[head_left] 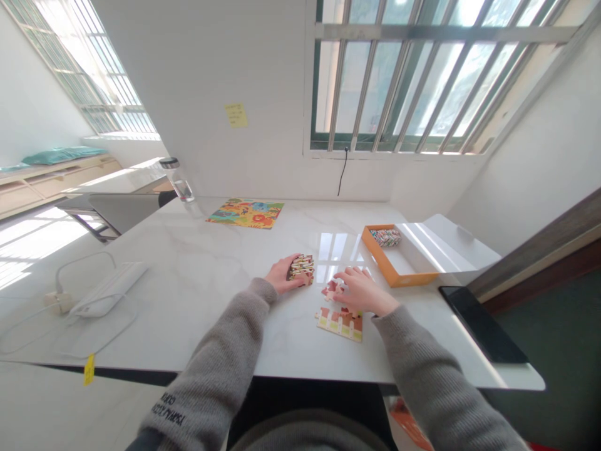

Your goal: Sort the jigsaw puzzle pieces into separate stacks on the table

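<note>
Head view: my left hand (284, 274) curls its fingers around a stack of jigsaw pieces (301, 267), just left of the joined jigsaw section (340, 324) on the marble desk (197, 269). My right hand's (360, 291) fingers (345, 279) lie over a loose piece (332, 289) just above that section; I cannot tell if they grip it. An orange tray (389, 258) sits beyond the section.

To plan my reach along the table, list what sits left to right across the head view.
white power adapter → left hand → stack of jigsaw pieces → right hand → orange tray → black tablet
</note>
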The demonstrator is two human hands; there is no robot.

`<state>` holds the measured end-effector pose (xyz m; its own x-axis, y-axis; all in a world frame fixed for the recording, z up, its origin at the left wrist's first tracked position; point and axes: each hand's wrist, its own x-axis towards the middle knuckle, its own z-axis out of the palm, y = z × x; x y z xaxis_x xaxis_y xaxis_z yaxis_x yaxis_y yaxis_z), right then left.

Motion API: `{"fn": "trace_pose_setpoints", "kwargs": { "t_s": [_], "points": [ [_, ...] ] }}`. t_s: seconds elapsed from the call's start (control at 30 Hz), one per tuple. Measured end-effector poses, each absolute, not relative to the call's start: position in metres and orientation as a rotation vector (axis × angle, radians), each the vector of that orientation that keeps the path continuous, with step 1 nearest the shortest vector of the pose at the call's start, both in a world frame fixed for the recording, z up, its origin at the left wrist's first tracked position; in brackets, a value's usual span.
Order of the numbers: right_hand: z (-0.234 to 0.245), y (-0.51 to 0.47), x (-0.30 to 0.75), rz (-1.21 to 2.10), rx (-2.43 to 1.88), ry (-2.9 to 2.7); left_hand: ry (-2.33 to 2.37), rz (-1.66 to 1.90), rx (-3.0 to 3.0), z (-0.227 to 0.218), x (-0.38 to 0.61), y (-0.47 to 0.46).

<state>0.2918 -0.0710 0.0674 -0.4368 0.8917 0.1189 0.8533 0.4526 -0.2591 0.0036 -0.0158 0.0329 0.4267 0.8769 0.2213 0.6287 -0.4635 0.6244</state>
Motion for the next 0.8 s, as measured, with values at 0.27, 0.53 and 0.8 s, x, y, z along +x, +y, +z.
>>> {"fn": "trace_pose_setpoints", "kwargs": {
  "t_s": [0.27, 0.53, 0.8],
  "points": [
    [0.065, -0.069, 0.284, 0.452, -1.544, -2.458, 1.29, 0.721, 2.233, 0.034, 0.004, -0.017],
    [0.069, -0.068, 0.288, 0.517, -1.42, -2.479, 1.297, 0.73, 2.226, 0.034, 0.005, -0.018],
    [0.065, -0.071, 0.274, 0.563, -1.384, -2.354, 1.276, 0.709, 2.177, 0.035, 0.004, -0.015]
  ]
}}
